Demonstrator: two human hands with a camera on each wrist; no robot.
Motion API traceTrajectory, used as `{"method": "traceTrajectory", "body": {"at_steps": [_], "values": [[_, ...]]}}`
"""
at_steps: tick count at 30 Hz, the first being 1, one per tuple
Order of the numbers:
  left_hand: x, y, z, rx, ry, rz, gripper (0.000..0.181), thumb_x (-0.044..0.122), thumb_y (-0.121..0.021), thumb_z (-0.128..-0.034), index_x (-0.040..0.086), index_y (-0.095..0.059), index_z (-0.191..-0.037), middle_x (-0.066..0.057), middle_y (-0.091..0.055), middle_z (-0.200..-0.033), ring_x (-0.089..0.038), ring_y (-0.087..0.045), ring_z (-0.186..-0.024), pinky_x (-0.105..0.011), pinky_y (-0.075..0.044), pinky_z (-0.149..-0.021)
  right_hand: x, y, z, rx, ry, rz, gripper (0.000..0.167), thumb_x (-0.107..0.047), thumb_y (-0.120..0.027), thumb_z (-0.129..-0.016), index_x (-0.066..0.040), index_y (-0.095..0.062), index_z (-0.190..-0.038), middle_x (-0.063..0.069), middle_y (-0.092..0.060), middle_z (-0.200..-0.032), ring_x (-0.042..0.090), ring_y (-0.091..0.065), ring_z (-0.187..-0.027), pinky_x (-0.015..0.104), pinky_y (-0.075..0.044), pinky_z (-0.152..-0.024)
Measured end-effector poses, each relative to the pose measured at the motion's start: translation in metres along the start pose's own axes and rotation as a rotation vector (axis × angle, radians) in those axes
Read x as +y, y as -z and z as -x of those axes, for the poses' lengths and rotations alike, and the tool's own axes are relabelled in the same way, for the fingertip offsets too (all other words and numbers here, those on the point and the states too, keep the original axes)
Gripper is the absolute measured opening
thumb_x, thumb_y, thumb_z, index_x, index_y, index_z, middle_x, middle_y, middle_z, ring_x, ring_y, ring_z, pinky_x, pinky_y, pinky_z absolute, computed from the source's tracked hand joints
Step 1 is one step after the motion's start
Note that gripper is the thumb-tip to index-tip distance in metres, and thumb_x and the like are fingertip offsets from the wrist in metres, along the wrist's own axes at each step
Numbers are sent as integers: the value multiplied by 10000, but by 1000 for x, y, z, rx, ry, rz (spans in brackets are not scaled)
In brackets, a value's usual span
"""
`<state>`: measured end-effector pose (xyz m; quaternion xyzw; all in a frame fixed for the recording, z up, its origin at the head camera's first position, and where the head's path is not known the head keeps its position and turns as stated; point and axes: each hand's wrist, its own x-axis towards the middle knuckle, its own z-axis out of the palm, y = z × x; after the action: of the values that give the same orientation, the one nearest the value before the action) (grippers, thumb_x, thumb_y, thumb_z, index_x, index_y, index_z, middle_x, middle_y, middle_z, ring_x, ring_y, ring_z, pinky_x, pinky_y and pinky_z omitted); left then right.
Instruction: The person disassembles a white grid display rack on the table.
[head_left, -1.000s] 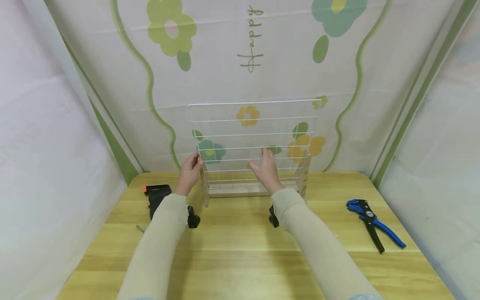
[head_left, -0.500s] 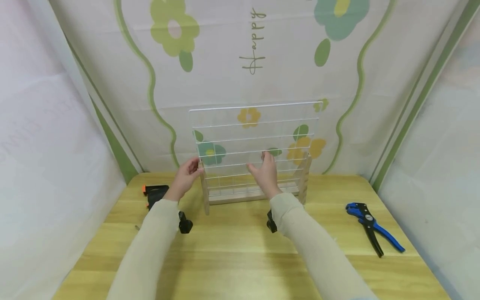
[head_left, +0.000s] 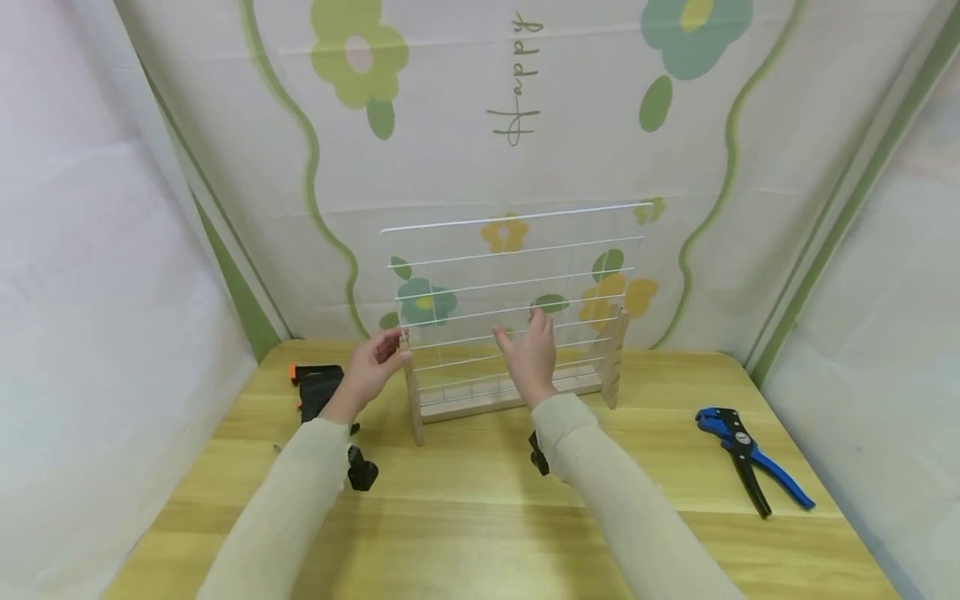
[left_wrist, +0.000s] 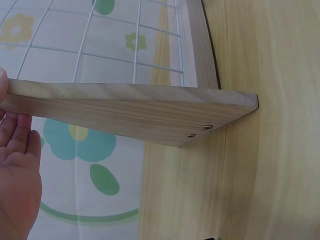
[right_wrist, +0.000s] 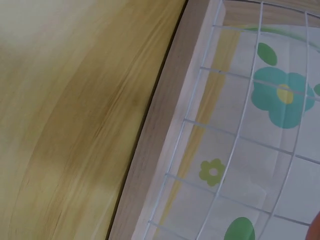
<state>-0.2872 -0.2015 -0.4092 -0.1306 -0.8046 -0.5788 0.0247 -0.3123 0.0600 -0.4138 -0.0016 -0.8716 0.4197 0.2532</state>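
Note:
A wooden stand [head_left: 468, 408] with a white wire grid [head_left: 517, 217] rising from it stands at the back of the table, in the head view. My left hand [head_left: 369, 373] pinches the upper end of its left side panel [head_left: 414, 392]. In the left wrist view, two screw heads show near the foot of that panel [left_wrist: 115, 107], and the thumb is mostly cut off. Before the middle of the grid is my right hand [head_left: 532, 358], thumb and fingers spread apart. The right wrist view shows only a fingertip [right_wrist: 315, 232]; whether it touches the wires I cannot tell.
On the right of the table lie blue-and-black wire strippers [head_left: 742, 442]. A black tool with orange parts [head_left: 318, 392] lies on the left, partly behind my left forearm. Close behind the stand hangs a flower-printed cloth [head_left: 480, 167].
The left side of the stand has come toward me, so the stand now sits at a slant. My left hand has moved with it; my right hand stays before the grid.

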Motion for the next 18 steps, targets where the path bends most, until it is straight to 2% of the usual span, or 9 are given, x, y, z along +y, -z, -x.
{"method": "traceTrajectory", "body": {"at_steps": [10,14,18], "values": [[-1,-9,17,18,-29,39,460,164,-587,-917,22,-441,-1330,-154,-470,-1375,-271,-422,-1284,-411,-366,-1021,3,0,8,30,39,0,693,-346,-666,-835,55,-352,-1306,197,-458,-1190,295,-483,-1063,395,-458,-912],[1,-10,22,24,3,45,505,175,-617,-898,19,-438,-1344,-143,-485,-1363,-262,-438,-1272,-365,-387,-1004,1,3,10,25,11,-3,673,-311,-672,-825,46,-353,-1298,177,-452,-1179,283,-476,-1058,382,-454,-910],[3,-10,28,48,43,34,531,201,-645,-880,42,-456,-1350,-148,-507,-1340,-262,-466,-1247,-318,-423,-968,-2,5,13,20,-7,-52,683,-271,-689,-807,61,-352,-1299,175,-444,-1176,293,-467,-1072,385,-439,-937]]}}
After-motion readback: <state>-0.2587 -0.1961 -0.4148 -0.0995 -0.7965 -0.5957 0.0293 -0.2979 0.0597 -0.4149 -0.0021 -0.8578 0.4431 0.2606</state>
